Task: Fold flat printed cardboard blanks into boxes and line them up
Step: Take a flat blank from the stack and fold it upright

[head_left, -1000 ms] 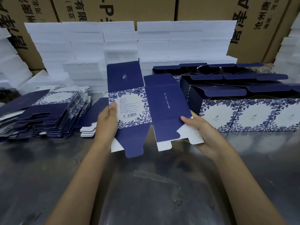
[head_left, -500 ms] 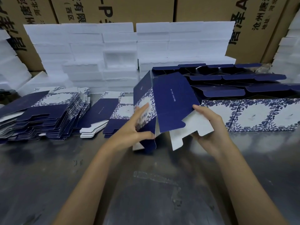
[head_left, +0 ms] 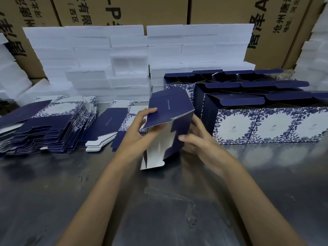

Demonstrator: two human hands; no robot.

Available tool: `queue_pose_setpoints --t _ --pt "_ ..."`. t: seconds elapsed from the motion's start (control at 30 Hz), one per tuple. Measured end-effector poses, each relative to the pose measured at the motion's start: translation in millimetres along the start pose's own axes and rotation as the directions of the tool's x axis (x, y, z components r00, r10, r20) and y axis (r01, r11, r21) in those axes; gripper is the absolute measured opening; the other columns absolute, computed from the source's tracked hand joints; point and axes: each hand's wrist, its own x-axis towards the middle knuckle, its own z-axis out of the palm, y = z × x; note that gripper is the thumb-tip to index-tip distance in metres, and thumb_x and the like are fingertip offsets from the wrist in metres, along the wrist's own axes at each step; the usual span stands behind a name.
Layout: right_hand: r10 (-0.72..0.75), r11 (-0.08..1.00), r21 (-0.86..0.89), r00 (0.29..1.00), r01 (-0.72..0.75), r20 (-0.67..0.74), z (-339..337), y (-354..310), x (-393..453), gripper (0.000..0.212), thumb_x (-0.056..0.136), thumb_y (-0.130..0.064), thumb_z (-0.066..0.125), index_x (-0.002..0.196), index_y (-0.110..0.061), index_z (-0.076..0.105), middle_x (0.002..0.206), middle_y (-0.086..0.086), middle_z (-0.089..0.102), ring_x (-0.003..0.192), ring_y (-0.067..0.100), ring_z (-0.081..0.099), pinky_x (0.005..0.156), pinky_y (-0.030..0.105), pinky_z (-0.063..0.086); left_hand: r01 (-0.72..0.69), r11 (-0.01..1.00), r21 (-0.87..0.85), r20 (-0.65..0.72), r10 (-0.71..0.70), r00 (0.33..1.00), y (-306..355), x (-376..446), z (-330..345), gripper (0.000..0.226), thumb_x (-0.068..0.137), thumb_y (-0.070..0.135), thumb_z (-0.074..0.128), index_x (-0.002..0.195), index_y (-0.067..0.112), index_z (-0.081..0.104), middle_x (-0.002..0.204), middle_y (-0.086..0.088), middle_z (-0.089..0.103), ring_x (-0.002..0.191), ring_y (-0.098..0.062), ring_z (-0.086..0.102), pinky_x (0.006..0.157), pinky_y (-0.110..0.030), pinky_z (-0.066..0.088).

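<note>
Half-opened box (head_left: 170, 119) held over the metal table (head_left: 53, 192), both hands on it.

Left of the box, stacked flat blanks (head_left: 44, 128) run off-frame. Left hand (head_left: 136, 134) pinches its blue top panel; right hand (head_left: 197, 139) curls round its far side, fingertips partly hidden. Right of it stand finished boxes (head_left: 266, 125), open-topped, interiors dark.

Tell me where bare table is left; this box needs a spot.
Free: the metal table in front of the finished boxes and the flat blanks. Crowded: the back, with foam trays.
</note>
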Motion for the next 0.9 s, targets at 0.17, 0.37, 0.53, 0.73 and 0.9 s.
queue_pose_setpoints --t 0.17,0.37,0.53,0.73,0.9 --pt "-0.01 0.991 -0.13 0.998 0.002 -0.066 1 8 1 0.09 0.08 -0.039 0.085 0.151 -0.055 0.031 0.155 -0.013 0.047 0.142 0.007 0.045 0.118 0.046 0.039 0.029 0.999 -0.027 -0.019 -0.03 0.999 4 1 -1 0.066 0.063 0.076 0.074 0.121 0.045 0.06 0.126 0.021 0.062 0.118 -0.003 0.06 0.086 -0.02 0.053" --pt "-0.093 0.943 -0.329 0.986 0.043 -0.137 4 19 4 0.073 0.092 -0.033 0.076 0.15 -0.049 0.036 0.139 -0.021 0.058 0.136 -0.001 0.048 0.115 0.041 0.044 0.067 0.998 0.02 -0.055 -0.066 0.996 4 5 -8 0.067 0.059 0.077 0.076 0.117 0.049 0.058 0.125 0.026 0.06 0.121 -0.01 0.06 0.102 -0.039 0.05" --pt "-0.104 0.88 -0.475 0.972 -0.009 -0.211 3 27 8 0.067 0.09 -0.028 0.078 0.144 -0.047 0.044 0.129 -0.013 0.066 0.126 0.009 0.059 0.108 0.043 0.05 -0.089 0.974 0.209 -0.011 0.093 0.996 10 -2 -8 0.059 0.069 0.021 0.088 0.121 0.024 0.06 0.148 0.009 0.045 0.127 0.016 0.043 0.097 -0.01 0.039" --pt "-0.052 0.697 -0.715 0.99 -0.059 -0.133 -6 26 6 0.042 0.086 -0.044 0.077 0.122 -0.042 0.055 0.108 -0.012 0.069 0.099 0.01 0.064 0.088 0.038 0.054 -0.188 0.937 0.294 -0.008 0.2 0.98 16 -6 -13 0.043 0.077 -0.008 0.077 0.113 0.015 0.071 0.157 -0.003 0.038 0.142 -0.005 0.038 0.108 -0.022 0.039" --pt "-0.031 0.533 -0.844 0.995 -0.061 -0.091 -7 29 5 0.034 0.091 -0.043 0.072 0.069 -0.022 0.056 0.071 -0.004 0.058 0.075 0.014 0.052 0.066 0.033 0.039 -0.17 0.938 0.303 -0.047 0.193 0.98 14 -2 -14 0.049 0.075 -0.013 0.077 0.111 0.019 0.07 0.146 -0.005 0.05 0.13 -0.004 0.049 0.095 -0.005 0.036"
